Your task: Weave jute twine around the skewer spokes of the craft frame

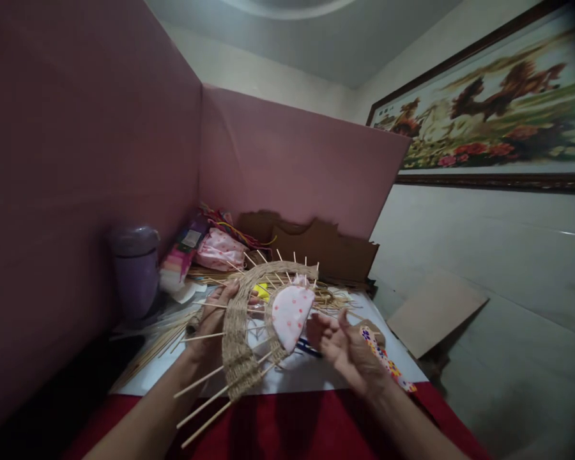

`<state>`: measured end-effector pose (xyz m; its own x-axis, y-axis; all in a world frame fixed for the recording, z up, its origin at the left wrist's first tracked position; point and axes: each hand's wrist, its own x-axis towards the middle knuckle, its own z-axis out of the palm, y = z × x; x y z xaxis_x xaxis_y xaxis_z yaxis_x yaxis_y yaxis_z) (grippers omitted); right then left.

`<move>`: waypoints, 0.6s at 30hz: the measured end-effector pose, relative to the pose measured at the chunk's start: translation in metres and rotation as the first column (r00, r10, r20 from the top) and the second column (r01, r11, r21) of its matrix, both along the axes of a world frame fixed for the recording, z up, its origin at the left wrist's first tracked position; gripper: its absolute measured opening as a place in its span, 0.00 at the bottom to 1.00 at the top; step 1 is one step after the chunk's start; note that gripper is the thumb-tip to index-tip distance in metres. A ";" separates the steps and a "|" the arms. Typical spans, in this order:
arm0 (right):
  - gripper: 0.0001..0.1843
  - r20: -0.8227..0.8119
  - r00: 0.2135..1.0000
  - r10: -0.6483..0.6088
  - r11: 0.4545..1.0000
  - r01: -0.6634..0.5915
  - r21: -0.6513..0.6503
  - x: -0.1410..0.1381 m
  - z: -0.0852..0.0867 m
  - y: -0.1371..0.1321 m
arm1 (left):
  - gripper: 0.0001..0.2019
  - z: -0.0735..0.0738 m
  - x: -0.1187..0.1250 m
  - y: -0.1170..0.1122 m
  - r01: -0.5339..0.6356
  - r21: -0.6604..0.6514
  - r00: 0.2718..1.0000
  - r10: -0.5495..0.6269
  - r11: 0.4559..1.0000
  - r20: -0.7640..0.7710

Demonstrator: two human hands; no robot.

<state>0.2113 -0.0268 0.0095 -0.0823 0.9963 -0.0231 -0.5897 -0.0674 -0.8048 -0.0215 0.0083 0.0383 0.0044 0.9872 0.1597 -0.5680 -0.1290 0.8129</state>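
Note:
My left hand grips a half-round woven fan by its outer left side, the thumb over the twine and the other fingers behind. The fan has thin wooden sticks spreading outward through two bands of twine weaving. At its centre sits a half-circle of white cloth with pink dots. Just right of that cloth, my right hand is open, palm turned up and fingers apart, holding nothing. A floral-patterned strip lies beside the right wrist. Something dark blue shows partly behind the fan.
A purple lidded container stands at the left by the pink partition. Behind are dotted pink cloth, coloured cords and torn cardboard. Loose sticks lie on the white table surface. Red cloth covers the near edge.

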 end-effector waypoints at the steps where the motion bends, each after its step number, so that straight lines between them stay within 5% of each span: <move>1: 0.23 -0.083 0.990 0.118 0.992 -0.121 -0.033 -0.016 0.001 -0.005 | 0.13 -0.003 0.003 0.002 0.013 0.004 1.000 -0.013 1.000 0.027; 7: 0.22 -0.282 0.934 0.220 0.961 -0.257 -0.100 -0.076 0.017 0.010 | 0.14 -0.008 0.008 0.006 -0.003 0.046 1.000 0.004 0.999 -0.013; 13: 0.10 -0.249 0.960 0.131 0.970 -0.176 -0.167 -0.074 0.016 0.038 | 0.09 -0.004 0.006 0.004 -0.001 0.101 1.000 -0.002 0.995 0.030; 18: 0.08 -0.267 0.953 0.141 0.969 -0.188 -0.159 -0.065 0.007 0.042 | 0.15 -0.017 0.000 0.012 -0.024 0.052 0.990 0.031 0.998 -0.139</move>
<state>0.1464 0.0154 0.0168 -0.2714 0.9494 -0.1583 -0.7398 -0.3110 -0.5966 -0.0220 0.0206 0.0209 0.0034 0.9780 0.2084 -0.4454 -0.1851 0.8760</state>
